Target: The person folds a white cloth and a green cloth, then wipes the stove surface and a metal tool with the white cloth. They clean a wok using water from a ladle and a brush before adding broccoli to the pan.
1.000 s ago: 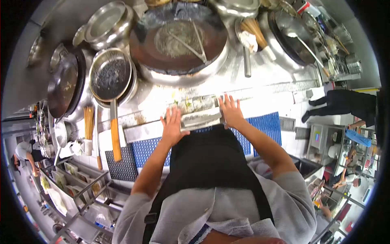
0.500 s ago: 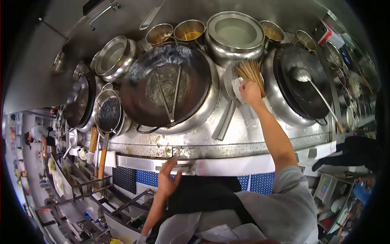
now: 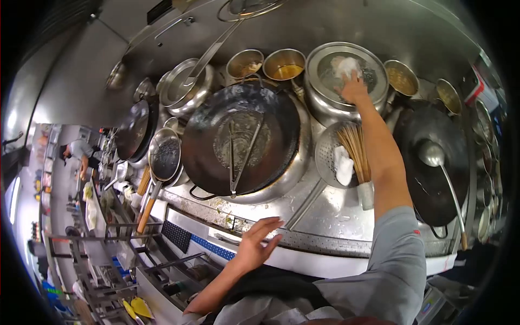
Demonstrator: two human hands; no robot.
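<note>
My right hand is over the large steel pot of water at the back. Its fingers are on a white cloth at the water; the fingertips are partly hidden. Below my right forearm, a second white cloth lies on a perforated skimmer, beside a bamboo wok brush. My left hand hovers empty over the front edge of the range, fingers apart, near the end of the skimmer's handle.
A big wok with metal tongs inside sits left of centre. To the right is another wok holding a ladle. Small steel pots line the back. A strainer rests at left. A person stands far left.
My right hand has moved from beside the brush up and back to the water pot. One white cloth now lies on the skimmer. My left hand has shifted right. The view has tilted.
</note>
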